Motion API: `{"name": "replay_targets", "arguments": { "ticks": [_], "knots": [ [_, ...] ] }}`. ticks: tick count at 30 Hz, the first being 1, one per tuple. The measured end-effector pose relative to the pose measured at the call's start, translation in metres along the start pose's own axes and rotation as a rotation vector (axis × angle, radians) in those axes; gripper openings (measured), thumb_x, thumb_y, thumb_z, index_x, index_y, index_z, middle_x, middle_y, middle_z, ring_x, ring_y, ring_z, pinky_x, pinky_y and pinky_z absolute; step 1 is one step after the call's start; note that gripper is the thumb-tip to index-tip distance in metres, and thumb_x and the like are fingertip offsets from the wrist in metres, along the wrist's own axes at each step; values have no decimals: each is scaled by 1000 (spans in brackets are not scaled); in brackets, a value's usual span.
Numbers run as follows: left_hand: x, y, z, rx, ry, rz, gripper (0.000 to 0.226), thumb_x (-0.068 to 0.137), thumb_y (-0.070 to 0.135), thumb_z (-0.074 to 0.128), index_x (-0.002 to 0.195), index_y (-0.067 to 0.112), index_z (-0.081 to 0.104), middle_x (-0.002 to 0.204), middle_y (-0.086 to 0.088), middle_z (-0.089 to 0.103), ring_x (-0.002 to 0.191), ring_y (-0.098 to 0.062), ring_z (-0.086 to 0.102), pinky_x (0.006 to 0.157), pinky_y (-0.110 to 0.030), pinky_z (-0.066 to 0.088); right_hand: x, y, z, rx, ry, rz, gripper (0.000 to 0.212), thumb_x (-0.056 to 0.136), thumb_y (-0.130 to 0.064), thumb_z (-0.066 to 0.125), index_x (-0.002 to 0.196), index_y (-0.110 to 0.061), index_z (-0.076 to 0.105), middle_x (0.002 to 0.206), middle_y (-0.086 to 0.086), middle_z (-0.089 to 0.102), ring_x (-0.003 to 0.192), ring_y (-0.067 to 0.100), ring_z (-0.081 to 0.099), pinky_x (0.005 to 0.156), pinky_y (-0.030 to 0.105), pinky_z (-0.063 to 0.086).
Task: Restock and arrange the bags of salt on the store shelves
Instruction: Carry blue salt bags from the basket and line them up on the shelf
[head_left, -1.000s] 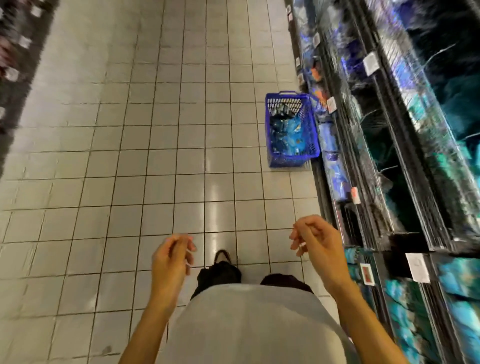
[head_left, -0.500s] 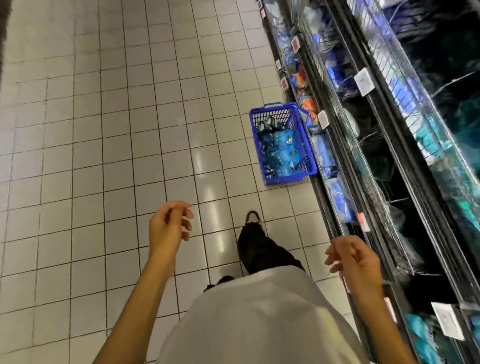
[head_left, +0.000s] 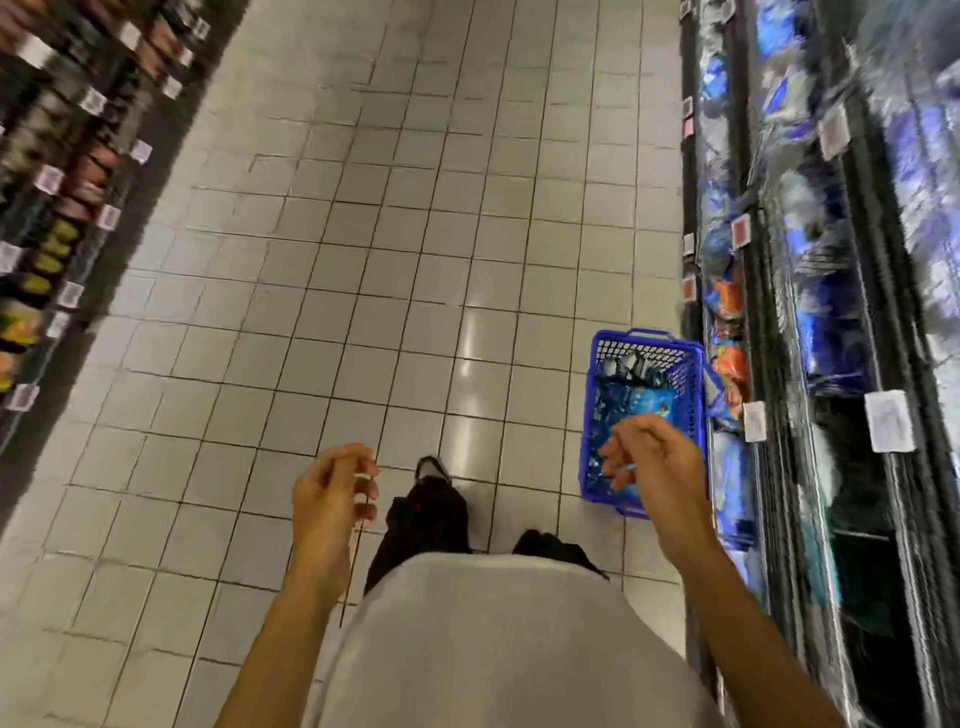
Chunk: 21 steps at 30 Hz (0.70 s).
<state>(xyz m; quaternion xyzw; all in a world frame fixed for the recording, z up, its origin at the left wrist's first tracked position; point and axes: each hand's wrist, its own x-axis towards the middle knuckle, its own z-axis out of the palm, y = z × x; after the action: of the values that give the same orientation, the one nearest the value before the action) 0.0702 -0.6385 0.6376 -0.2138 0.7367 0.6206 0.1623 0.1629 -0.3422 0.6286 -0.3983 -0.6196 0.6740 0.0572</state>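
A blue plastic basket (head_left: 605, 410) stands on the tiled floor against the right-hand shelves, holding blue bags of salt (head_left: 641, 410). My right hand (head_left: 657, 462) hangs in front of the basket's near end, fingers loosely curled, holding nothing. My left hand (head_left: 330, 499) is out over the floor to the left of my legs, fingers loosely curled and empty. More blue bags (head_left: 831, 343) fill the wire shelves on the right; the picture is blurred there.
The right shelving (head_left: 779, 426) runs along the aisle with white price tags (head_left: 888, 421) and some dark gaps low down. Another shelf unit (head_left: 57, 218) with darker goods lines the left side. Pale tiled floor (head_left: 395, 270) lies between them.
I have walked up the aisle, so the basket now sits just past my right hand. Both hands stayed empty and rose a little; the left shelves came into view.
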Motion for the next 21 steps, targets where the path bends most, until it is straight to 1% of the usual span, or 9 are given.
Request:
{"name": "replay_targets", "arguments": {
  "ticks": [3, 5, 7, 9, 14, 17, 21],
  "knots": [
    [49, 24, 13, 3, 6, 4, 20, 102, 15, 53, 92, 14, 69, 76, 0, 65, 63, -17, 54, 51, -29, 42, 49, -26, 30, -9, -14, -37, 14, 100, -13, 58, 88, -11, 65, 70, 4, 70, 55, 15, 64, 47, 23, 49],
    [90, 42, 26, 21, -20, 14, 19, 101, 13, 52, 93, 13, 69, 79, -1, 65, 64, -17, 54, 51, -29, 43, 77, -38, 49, -3, -5, -45, 14, 100, -12, 57, 88, -9, 65, 68, 2, 70, 54, 15, 64, 45, 22, 49],
    [133, 64, 44, 55, -71, 13, 19, 101, 12, 51, 95, 12, 69, 78, 1, 66, 64, -17, 54, 51, -29, 43, 102, -47, 66, -9, 42, -34, 15, 100, -12, 57, 88, -9, 65, 67, 0, 70, 54, 12, 64, 45, 21, 50],
    [173, 89, 68, 119, -156, 15, 19, 101, 11, 51, 96, 12, 69, 75, 3, 67, 63, -14, 56, 51, -29, 44, 120, -55, 77, 2, 115, 4, 15, 100, -13, 57, 87, -9, 64, 68, 1, 71, 54, 11, 64, 45, 21, 50],
    [242, 145, 148, 329, -456, 44, 22, 101, 10, 51, 91, 13, 70, 74, 3, 67, 58, -11, 57, 48, -27, 43, 144, -57, 90, 164, 370, 97, 19, 99, -7, 56, 81, -9, 63, 63, 4, 67, 50, 14, 59, 43, 24, 46],
    [258, 163, 199, 478, -614, 45, 22, 102, 10, 50, 94, 11, 70, 75, 1, 68, 58, -12, 56, 47, -25, 43, 141, -56, 87, 233, 543, 112, 19, 98, -1, 55, 81, -3, 62, 62, 3, 66, 48, 12, 56, 42, 23, 44],
    [261, 171, 264, 610, -840, 53, 23, 103, 11, 49, 94, 8, 70, 75, -3, 67, 54, -11, 55, 43, -23, 41, 134, -51, 76, 360, 818, 132, 21, 101, -2, 54, 83, 7, 58, 60, 1, 64, 47, 11, 56, 40, 21, 43]
  ]
}}
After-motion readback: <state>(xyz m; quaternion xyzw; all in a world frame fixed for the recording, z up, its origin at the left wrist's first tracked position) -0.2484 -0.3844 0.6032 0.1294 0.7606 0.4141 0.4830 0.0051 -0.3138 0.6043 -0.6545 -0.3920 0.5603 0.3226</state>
